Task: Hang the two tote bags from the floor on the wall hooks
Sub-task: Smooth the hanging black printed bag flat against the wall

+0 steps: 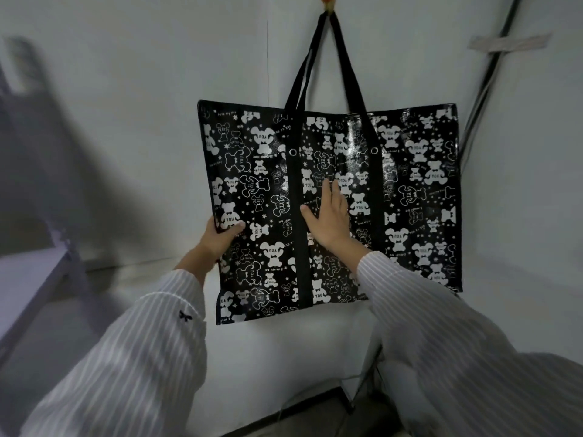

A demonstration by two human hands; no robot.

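Head view, tote bag (410, 184) hanging on hook (328, 4)

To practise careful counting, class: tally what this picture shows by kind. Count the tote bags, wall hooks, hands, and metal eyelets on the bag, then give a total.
Tote bag: 1
Wall hook: 1
Hands: 2, the left hand and the right hand
Metal eyelets: 2
Total: 6

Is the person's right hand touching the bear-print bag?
Touching. The head view shows the right hand lying flat, fingers straight, on the front of the tote bag.
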